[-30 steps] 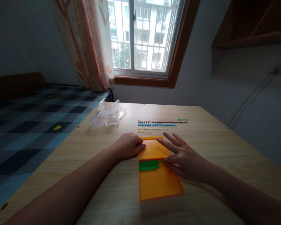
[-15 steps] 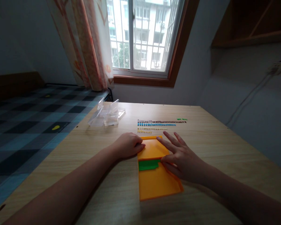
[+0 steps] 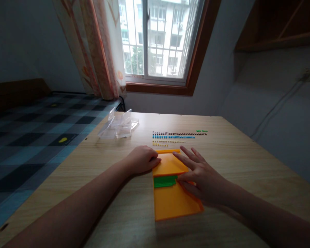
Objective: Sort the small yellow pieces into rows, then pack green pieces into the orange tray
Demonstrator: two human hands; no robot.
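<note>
An orange tray (image 3: 174, 203) lies on the wooden table in front of me, with a raised crossbar dividing it. Several long green strips (image 3: 164, 181) sit side by side just below that bar, their right ends stepped. My left hand (image 3: 144, 159) is closed on the tray's upper left edge, thumb over the rim. Over the tray's right side reaches my right hand (image 3: 195, 172). Its thumb and index finger are pinched together at the right end of the green strips, while the other fingers fan out toward the upper rim. Whatever sits between the pinched tips is too small to make out.
Beyond the tray, rows of tiny brown pieces (image 3: 181, 134), blue pieces (image 3: 170, 137) and yellow pieces (image 3: 160, 145) line the table (image 3: 237, 162). Small green pieces (image 3: 201, 131) lie behind them. Clear plastic boxes (image 3: 119, 127) stand far left, near a checked bed (image 3: 41, 137).
My right thumb and index finger have shifted very slightly at the end of the green strips. The left hand keeps its hold, and the view has moved a little.
</note>
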